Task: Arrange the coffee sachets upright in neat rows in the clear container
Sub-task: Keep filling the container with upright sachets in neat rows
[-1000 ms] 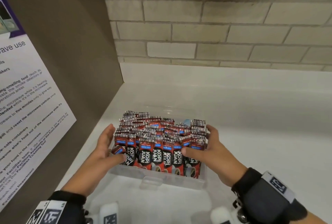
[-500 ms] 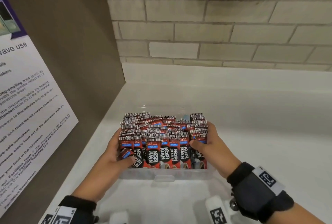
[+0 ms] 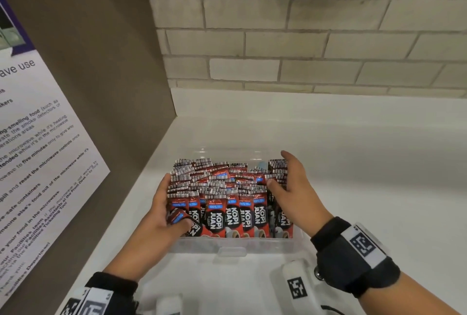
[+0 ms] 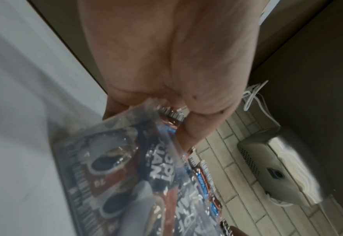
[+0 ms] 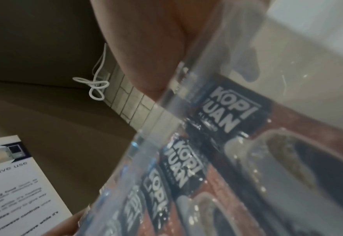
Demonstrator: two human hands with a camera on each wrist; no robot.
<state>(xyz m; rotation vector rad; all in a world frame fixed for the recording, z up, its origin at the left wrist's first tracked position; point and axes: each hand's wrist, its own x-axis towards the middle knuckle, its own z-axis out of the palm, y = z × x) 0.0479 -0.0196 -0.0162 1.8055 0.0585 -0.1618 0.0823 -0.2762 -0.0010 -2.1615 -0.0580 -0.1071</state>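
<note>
We are tidying the coffee sachets standing packed in the clear container on the counter. Our left hand pinches one tilted sachet; our right hand rests flat, fingers straight. Next we stand it up.

A white bench runs back to a low white upstand beneath a wall of pale brick tiles. On the left stands a brown side panel bearing a printed notice about microwave use, with black text under a purple-edged header. A grey wall-mounted unit hangs above the tiles, and a looped white cord dangles against the brown panel near it.
</note>
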